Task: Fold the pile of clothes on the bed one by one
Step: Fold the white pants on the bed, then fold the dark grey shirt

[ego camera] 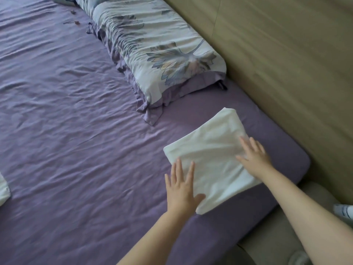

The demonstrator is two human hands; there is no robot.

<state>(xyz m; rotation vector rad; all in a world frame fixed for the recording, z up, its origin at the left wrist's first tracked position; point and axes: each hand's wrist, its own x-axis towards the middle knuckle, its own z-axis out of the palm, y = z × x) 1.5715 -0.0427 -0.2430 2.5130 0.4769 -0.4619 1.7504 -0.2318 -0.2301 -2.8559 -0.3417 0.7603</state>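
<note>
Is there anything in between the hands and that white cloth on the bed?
No, nothing visible is in the way. Both the left hand and the right hand already lie flat on the folded white cloth, fingers straight. The flowered pillow lies apart from it, farther up the purple sheet.

We find one white garment (208,155) folded into a flat rectangle, lying askew near the bed's (76,111) right corner on the purple sheet. A second white piece (3,190) shows at the left edge, mostly cut off.
</note>
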